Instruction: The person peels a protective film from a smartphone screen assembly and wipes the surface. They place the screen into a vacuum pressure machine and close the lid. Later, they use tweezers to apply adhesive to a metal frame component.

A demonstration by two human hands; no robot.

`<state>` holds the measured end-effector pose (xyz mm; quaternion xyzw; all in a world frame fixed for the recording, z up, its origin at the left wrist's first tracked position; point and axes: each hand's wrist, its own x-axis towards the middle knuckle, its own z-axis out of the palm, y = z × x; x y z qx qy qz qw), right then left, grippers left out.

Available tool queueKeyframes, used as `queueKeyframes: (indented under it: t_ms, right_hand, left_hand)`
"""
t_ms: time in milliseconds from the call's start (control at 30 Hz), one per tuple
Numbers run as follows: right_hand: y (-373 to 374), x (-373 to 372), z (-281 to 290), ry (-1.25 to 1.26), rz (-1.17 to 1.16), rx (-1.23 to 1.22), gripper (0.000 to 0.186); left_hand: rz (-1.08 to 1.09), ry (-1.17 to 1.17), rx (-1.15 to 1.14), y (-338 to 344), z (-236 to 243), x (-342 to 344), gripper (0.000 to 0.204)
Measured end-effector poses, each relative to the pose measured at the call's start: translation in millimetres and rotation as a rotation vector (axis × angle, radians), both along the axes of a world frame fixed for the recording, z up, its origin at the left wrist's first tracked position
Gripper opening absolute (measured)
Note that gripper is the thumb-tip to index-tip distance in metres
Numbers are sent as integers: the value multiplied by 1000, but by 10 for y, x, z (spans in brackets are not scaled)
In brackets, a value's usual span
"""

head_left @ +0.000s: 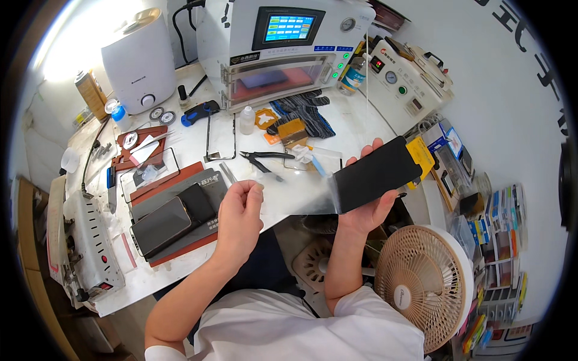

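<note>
My right hand [366, 212] holds a black phone-sized panel [373, 174] by its edges, thumb on the near side and fingertips behind the far side. A yellow tab [420, 159] sticks out from the panel's right end. From the left end stretches a clear film [298, 197], partly lifted away. My left hand [241, 207] is closed and pinches the film's free end. On the bench left of that hand, a phone [161, 225] with a dark screen lies on a grey mat [208, 180], overlapping another black piece.
Black-handled cutters [265, 157], a small dropper bottle [247, 120] and striped gloves [304, 114] lie beyond my hands. A white machine with a screen [288, 57] stands at the back. A fan [421, 289] is at the right; a slotted metal heater box [90, 253] sits far left.
</note>
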<state>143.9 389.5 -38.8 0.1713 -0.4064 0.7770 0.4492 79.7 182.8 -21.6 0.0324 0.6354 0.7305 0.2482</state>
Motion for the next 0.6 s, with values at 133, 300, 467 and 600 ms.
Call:
queueKeyframes:
  t_ms: [133, 300, 467, 600]
  right_hand:
    - [-13, -6, 4, 9, -6, -3, 79]
    - [1, -12, 11, 37, -21, 3, 77]
    - [31, -7, 31, 84, 6, -27, 75]
    - [89, 19, 49, 110, 39, -48, 74]
  left_hand:
    - [-8, 3, -28, -32, -58, 0, 24]
    - [3, -15, 32, -17, -13, 19, 20]
    - [13, 0, 16, -29, -33, 5, 20]
    - [18, 56, -36, -84, -33, -35, 22]
